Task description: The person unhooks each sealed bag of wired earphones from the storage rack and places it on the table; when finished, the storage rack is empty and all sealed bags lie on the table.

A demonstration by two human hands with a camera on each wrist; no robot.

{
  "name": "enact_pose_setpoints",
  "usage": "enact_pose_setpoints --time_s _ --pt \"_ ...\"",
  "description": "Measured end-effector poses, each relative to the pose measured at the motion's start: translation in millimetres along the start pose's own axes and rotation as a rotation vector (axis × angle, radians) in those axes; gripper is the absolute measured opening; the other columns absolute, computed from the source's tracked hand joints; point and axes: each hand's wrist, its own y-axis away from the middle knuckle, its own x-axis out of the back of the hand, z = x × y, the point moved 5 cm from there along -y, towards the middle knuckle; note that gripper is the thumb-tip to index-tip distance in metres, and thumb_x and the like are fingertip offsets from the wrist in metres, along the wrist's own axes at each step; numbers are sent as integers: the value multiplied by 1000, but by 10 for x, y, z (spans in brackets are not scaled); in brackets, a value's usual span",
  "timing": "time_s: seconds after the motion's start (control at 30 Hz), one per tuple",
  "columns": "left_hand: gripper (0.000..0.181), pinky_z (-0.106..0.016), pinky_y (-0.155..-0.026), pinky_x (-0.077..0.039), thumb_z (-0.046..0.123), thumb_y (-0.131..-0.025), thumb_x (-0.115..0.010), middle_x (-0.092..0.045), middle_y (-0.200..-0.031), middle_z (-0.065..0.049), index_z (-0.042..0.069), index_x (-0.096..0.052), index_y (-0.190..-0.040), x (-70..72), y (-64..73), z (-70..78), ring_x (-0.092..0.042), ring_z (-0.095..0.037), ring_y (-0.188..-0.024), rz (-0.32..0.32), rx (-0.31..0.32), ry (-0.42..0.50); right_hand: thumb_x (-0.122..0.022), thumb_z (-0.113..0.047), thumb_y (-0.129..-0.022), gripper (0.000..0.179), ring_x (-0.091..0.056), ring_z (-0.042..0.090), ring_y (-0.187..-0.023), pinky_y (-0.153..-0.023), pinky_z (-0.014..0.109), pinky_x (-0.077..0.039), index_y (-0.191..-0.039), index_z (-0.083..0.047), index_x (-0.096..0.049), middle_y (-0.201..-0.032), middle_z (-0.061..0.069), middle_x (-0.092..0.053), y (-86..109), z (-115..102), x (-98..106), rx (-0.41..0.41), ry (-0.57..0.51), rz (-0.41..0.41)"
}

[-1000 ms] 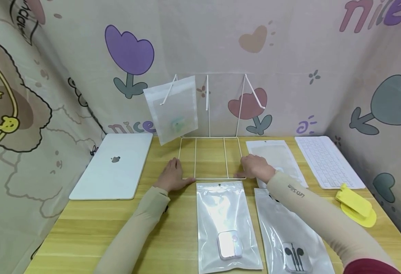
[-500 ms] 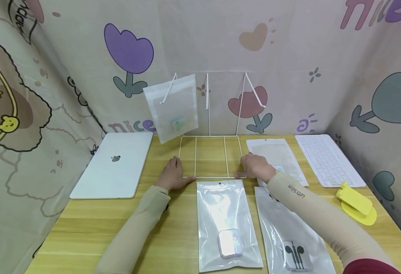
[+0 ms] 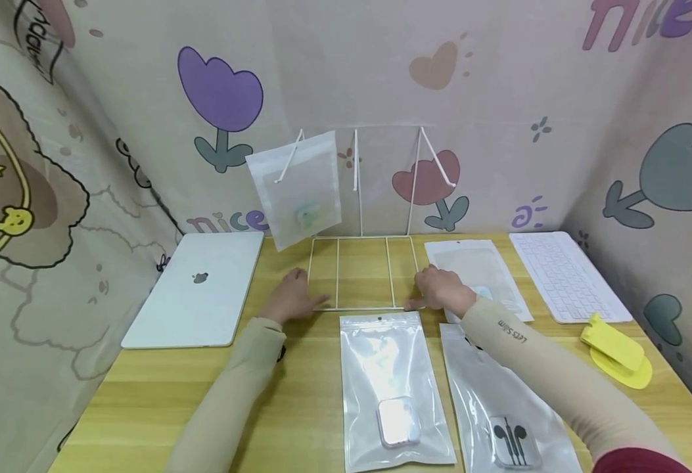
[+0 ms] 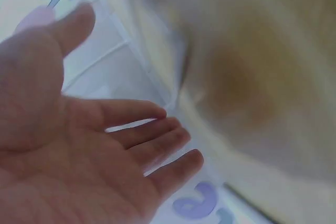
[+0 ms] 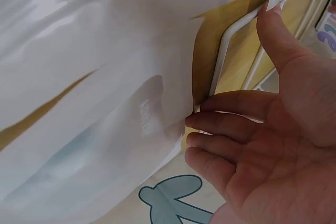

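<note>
A white wire display rack (image 3: 365, 308) with hooks stands at the back centre of the wooden table. A frosted zip bag (image 3: 289, 172), with something small and greenish inside, hangs tilted from its left hook. At the rack's left side is my left hand (image 3: 289, 299), thumb spread toward the front left corner; the left wrist view shows its fingers extended and nothing held. My right hand (image 3: 445, 290) is at the opposite side. In the right wrist view its nearly straight fingers (image 5: 220, 124) touch the side wire, with the thumb at the front wire.
In front of the rack lies a silvery zip bag (image 3: 381, 368) with a square case. Right of it are an earphone bag (image 3: 476, 387) and another frosted bag (image 3: 487, 259). A laptop (image 3: 204, 295) sits left; a keyboard (image 3: 567, 279) and yellow holder (image 3: 618, 355) sit right.
My left hand has shifted slightly left, and its thumb has drawn back from the rack's front wire. My right hand and the rack have stayed in place.
</note>
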Motion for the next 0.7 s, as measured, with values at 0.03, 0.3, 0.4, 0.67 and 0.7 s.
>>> enact_pose_setpoints --time_s 0.03,0.3,0.4,0.67,0.7 --pt "78 -51 -104 -40 48 -96 -60 -46 -139 -30 -15 -42 -140 78 18 13 -50 -40 -123 37 -2 27 -72 -59 -81 58 -50 25 -85 -70 41 -51 -99 -4 -64 -96 10 -55 6 -1 -2 0 1 -3" --pt "39 -47 -83 -47 24 -92 -70 -55 -110 -19 -4 -59 -116 838 213 220 -52 -35 -99 777 -139 160 -72 -58 -82 54 -50 25 -84 -70 42 -51 -93 -5 -62 -94 10 -56 22 13 -2 5 5 10" --pt "52 -47 -89 -45 23 -87 -77 -50 -114 -22 -6 -51 -122 1035 245 174 -48 -37 -105 1003 -136 175 -72 -57 -82 54 -50 25 -84 -70 42 -51 -94 -5 -63 -96 10 -56 20 1 -8 10 -7 11" --pt "82 -43 -106 -40 35 -92 -72 -49 -141 -19 2 -29 -153 1214 -2 -140 -47 -33 -130 836 39 447 -74 -57 -81 56 -51 25 -84 -71 43 -51 -97 -4 -63 -98 12 -57 25 -21 -3 0 -14 11" --pt "81 -43 -105 -42 35 -92 -71 -52 -139 -18 2 -29 -153 1217 -31 -163 -50 -33 -127 816 48 472 -73 -57 -81 56 -51 25 -84 -71 43 -51 -97 -4 -63 -98 12 -57 24 -22 -4 -1 -14 11"
